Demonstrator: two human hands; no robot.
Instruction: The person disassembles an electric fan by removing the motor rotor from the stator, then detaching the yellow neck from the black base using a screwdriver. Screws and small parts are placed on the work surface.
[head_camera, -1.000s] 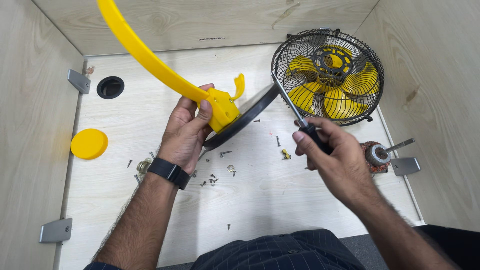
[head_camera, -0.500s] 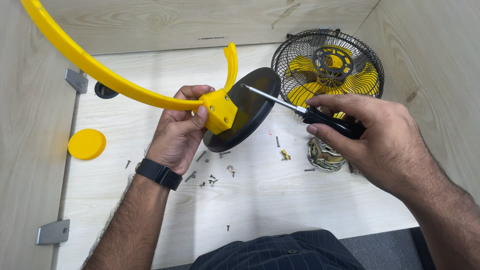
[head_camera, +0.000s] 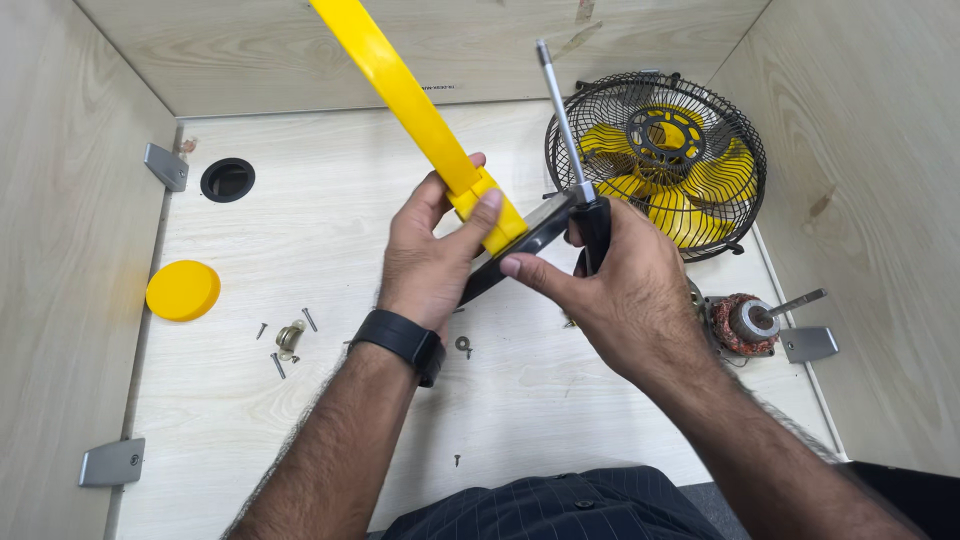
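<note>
My left hand (head_camera: 432, 255) grips a long curved yellow plastic bracket (head_camera: 405, 100) where it joins a black round base (head_camera: 520, 245). The bracket rises toward the top of the view. My right hand (head_camera: 610, 285) holds a screwdriver (head_camera: 565, 125) by its black handle, shaft pointing up and away, while its fingers also touch the black base. Both hands meet over the middle of the pale wooden table (head_camera: 330, 240).
A black wire fan cage with yellow blades (head_camera: 660, 165) lies at the right. A small motor with copper windings (head_camera: 745, 322) sits beside my right wrist. A yellow round cap (head_camera: 183, 290), loose screws and a small metal clip (head_camera: 288, 338) lie at the left. Wooden walls surround the table.
The yellow bracket swung from lying leftward to pointing up. The screwdriver left the black base and now points upward, and my right hand moved in against the base.
</note>
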